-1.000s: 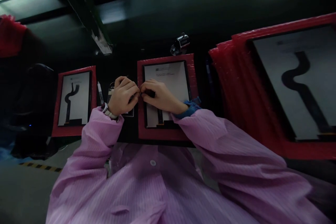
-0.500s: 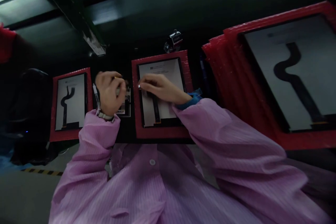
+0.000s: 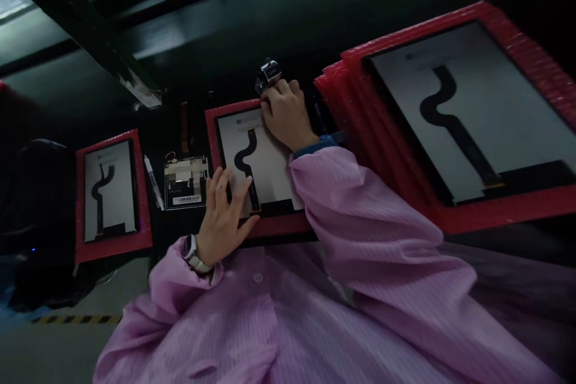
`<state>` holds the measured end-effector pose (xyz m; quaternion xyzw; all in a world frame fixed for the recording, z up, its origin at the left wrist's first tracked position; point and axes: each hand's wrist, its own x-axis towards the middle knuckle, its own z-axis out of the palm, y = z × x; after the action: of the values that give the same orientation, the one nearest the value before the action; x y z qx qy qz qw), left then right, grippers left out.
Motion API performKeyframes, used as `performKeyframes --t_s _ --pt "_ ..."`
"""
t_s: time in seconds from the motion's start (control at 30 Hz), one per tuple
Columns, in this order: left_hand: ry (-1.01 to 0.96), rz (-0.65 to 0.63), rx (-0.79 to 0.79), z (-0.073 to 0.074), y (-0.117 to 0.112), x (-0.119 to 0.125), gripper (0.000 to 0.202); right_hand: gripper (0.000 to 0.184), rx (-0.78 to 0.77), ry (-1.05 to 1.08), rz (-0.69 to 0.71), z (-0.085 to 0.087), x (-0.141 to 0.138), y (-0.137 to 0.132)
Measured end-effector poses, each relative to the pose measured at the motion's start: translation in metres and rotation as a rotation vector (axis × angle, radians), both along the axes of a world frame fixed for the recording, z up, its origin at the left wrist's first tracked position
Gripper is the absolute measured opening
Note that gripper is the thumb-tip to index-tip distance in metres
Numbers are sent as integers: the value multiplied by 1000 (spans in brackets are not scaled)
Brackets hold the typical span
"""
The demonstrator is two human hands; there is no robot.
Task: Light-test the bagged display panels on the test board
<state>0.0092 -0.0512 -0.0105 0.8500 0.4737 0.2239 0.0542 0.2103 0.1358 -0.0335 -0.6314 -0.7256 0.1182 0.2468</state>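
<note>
In the middle lies a display panel [image 3: 279, 183] with a pale back and a black wavy flex cable [image 3: 244, 162], resting on a red foam sheet [image 3: 215, 135]. My left hand [image 3: 225, 207] is open, its fingers spread over the panel's lower left corner and the cable's lower end. Over the upper right edge of the same panel, my right hand [image 3: 288, 117] is curled, knuckles up. Its fingertips are partly hidden, so I cannot see what is in them. Right behind those fingers stands a shiny metal tally counter [image 3: 269, 72].
At left, another panel [image 3: 119, 192] lies on red foam. Between the panels are a white pen [image 3: 153, 183], a small circuit board assembly [image 3: 185, 183] and an orange-brown flex strip [image 3: 184, 126]. A stack of red sheets [image 3: 355, 114] at right carries a larger-looking panel [image 3: 495, 114].
My left hand has come down to the right onto the panel and spread its fingers. My right hand has moved up toward the tally counter. The circuit board assembly is now uncovered.
</note>
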Motion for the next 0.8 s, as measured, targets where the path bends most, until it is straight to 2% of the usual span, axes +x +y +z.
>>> performKeyframes --t_s 0.1,0.2,0.33,0.43,0.53,0.63,0.73,0.8 --pt "-8 55 -25 -9 -15 4 70 20 27 9 -8 -4 -1 6" --pt "-29 127 -42 -13 -18 2 78 19 36 -3 11 -5 0 7" --pt "-96 261 -104 -11 -20 1 92 20 149 -20 12 7 6 1" --pt "-191 353 -157 -9 -22 4 107 19 265 82 16 18 14 -5" --pt "-293 333 -182 -9 -20 5 114 18 265 230 12 25 23 -9" --pt "-475 284 -196 -11 -16 6 107 15 234 401 -1 28 30 -11" --pt "-751 355 -256 -11 -12 10 95 18 268 546 12 28 34 -11" --pt "-817 387 -315 -10 -11 15 81 22 300 621 15 27 34 -11"
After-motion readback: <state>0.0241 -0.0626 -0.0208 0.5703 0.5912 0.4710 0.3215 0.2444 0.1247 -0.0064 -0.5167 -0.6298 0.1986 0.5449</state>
